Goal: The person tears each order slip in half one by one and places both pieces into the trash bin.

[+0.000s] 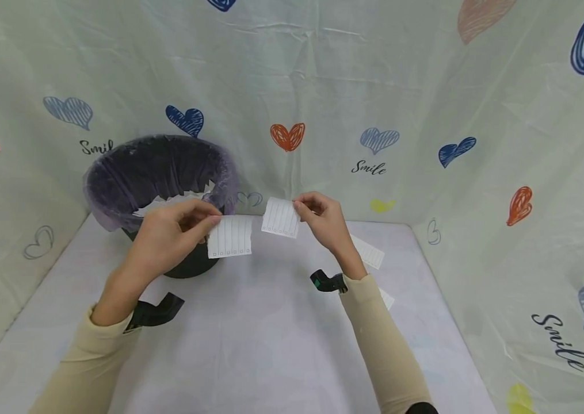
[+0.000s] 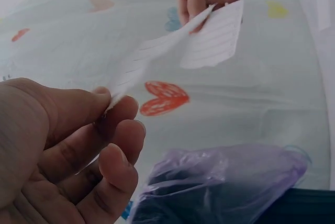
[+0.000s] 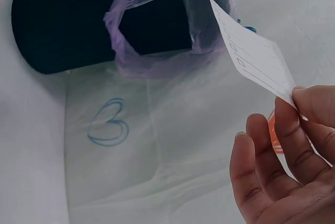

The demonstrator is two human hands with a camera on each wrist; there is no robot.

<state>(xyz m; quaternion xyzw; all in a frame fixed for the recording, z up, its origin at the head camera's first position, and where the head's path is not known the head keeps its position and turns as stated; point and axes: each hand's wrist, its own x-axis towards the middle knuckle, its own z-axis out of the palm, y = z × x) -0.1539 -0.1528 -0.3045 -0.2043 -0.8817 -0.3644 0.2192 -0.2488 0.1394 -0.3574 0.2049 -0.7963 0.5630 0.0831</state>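
Observation:
My left hand [image 1: 159, 238] pinches a small lined piece of paper [image 1: 231, 237] between thumb and index finger by its left edge. The piece has a row of little checkboxes along the bottom and a ragged right edge. Across a narrow gap, my right hand [image 1: 327, 221] pinches a similar lined paper piece [image 1: 279, 217] by its upper right corner. Both pieces hang in the air over the table, apart from each other in the head view. In the right wrist view the right-hand paper [image 3: 256, 59] tilts up from the thumb and index finger, the other fingers loosely bent.
Behind the left hand stands a black trash bin [image 1: 193, 268] with a purple liner [image 1: 228, 172] over its rim and white paper inside. Partly behind the right arm, more lined paper [image 1: 369, 253] lies on the white table [image 1: 266, 345]. A heart-patterned sheet [image 1: 250, 69] hangs around the table.

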